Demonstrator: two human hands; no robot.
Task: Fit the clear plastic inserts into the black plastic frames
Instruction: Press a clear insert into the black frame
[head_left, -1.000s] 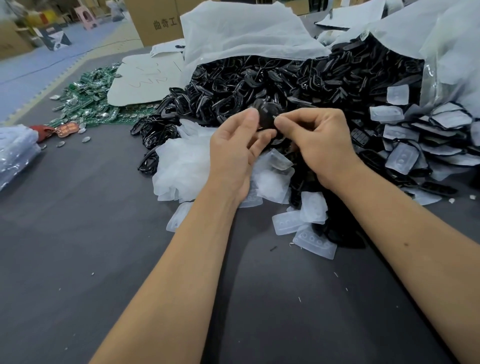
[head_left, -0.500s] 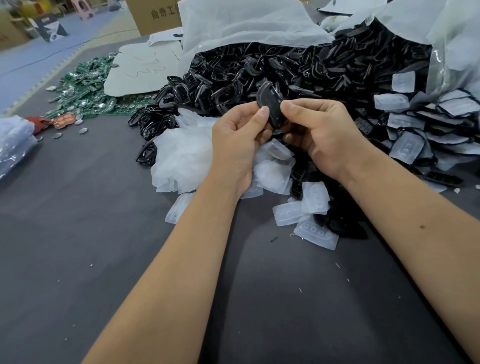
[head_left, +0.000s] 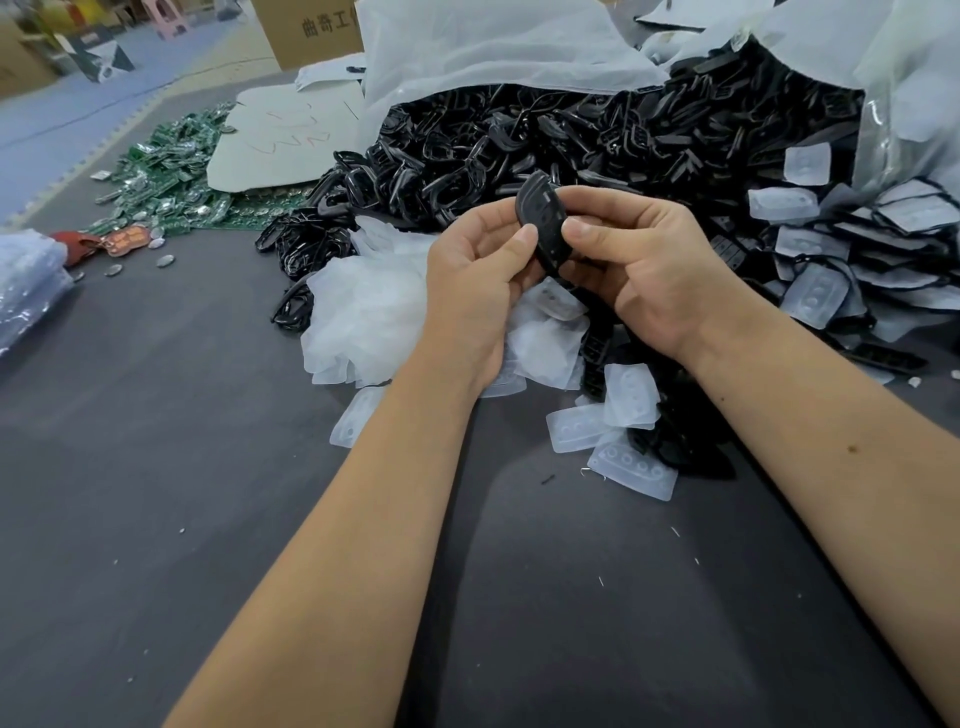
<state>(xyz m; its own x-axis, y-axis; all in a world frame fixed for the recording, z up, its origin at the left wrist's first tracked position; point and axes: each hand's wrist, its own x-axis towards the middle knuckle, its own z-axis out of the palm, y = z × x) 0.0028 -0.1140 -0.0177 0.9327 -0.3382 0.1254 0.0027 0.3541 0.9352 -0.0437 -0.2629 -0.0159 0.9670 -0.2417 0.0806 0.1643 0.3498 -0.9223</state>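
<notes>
Both hands hold one black frame (head_left: 540, 221) up above the grey tabletop (head_left: 156, 467): the left hand (head_left: 475, 283) pinches its near edge with curled thumb and fingers, while the right hand (head_left: 641, 260) closes its grip on the other side. Loose clear inserts (head_left: 631, 395) lie just below, and the heap of black frames (head_left: 571, 140) is behind.

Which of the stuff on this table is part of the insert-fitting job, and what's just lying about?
Part of the job:
- black frame, pinched by the left hand and right hand
- pile of black frames
- loose clear inserts

Lying about:
- green circuit boards
- cardboard box
- white sheet
- red tag
</notes>
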